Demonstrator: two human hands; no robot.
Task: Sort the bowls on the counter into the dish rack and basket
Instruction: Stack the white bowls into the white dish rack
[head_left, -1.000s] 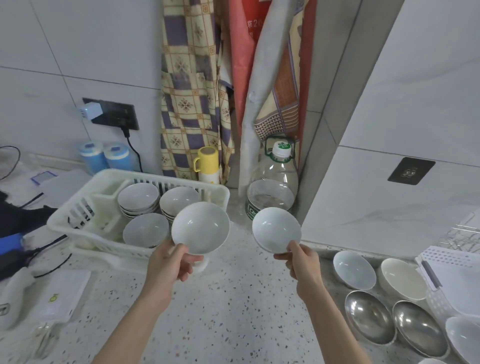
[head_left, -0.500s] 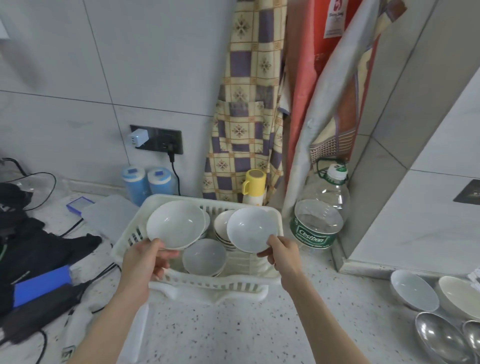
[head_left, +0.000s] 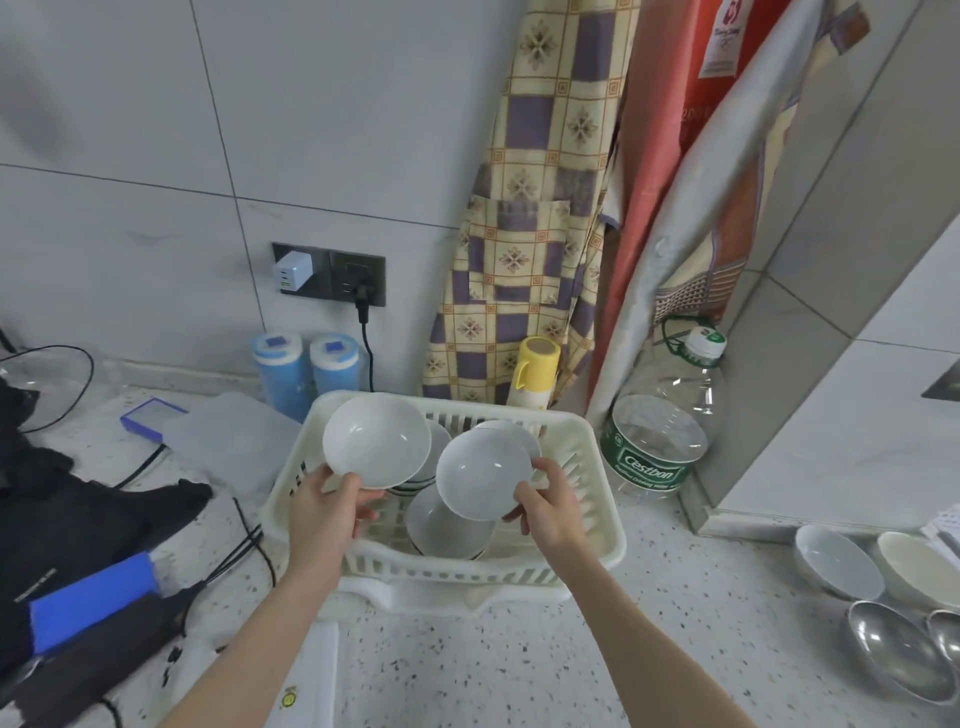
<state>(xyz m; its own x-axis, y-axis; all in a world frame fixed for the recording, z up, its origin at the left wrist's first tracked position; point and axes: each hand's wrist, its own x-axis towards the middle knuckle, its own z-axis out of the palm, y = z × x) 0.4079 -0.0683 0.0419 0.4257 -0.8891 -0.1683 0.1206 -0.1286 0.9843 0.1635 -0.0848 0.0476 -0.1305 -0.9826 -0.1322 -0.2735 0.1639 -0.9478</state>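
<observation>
**Two white bowls held over the basket**

Speckled terrazzo counter (head_left: 519, 670), grey tiled wall behind. Left hand (head_left: 324, 512) pinches the near rim of a glossy round white bowl (head_left: 376, 447), tilted over the slatted cream plastic basket (head_left: 597, 519) at the counter's back edge. Right hand (head_left: 550, 512) grips a second white bowl (head_left: 483, 473) by its rim, above a grey bowl (head_left: 447, 530) lying inside. More stacked bowls sit behind. At the counter's right edge: a white ceramic bowl (head_left: 836, 561) and shiny steel bowls (head_left: 898, 654). A clear ribbed plastic jug (head_left: 660, 431) stands just beside the basket.
</observation>
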